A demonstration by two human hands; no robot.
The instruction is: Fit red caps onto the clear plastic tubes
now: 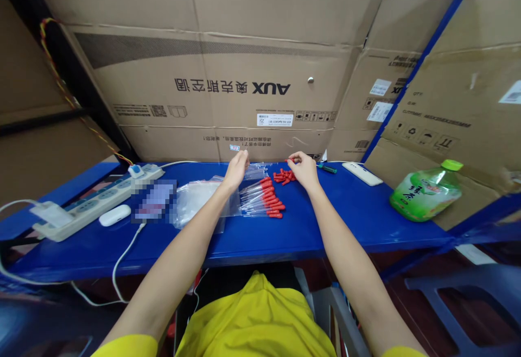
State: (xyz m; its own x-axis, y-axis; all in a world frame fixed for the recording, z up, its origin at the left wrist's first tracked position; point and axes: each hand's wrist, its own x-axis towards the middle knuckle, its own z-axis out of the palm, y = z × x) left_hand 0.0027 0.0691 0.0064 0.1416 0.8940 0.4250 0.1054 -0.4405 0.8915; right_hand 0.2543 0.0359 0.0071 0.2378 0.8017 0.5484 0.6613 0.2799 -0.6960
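My left hand (pixel 236 169) reaches over a heap of clear plastic tubes (pixel 257 171) at the back of the blue shelf (pixel 285 232), its fingers curled on one of the tubes. My right hand (pixel 303 168) rests beside a small pile of loose red caps (pixel 284 176), fingertips pinched on a red cap. Between my hands, a row of several clear tubes with red caps (pixel 264 199) lies side by side. Clear plastic bags (pixel 195 197) lie left of the row.
A white power strip (pixel 95 199) with plugs and cables, a white case (pixel 114 215) and a blurred flat item (pixel 153 201) sit on the left. A green marker (pixel 328 169), a white remote (pixel 362 173) and a green bottle (pixel 425 191) lie right. Cardboard boxes (pixel 228 75) wall the back.
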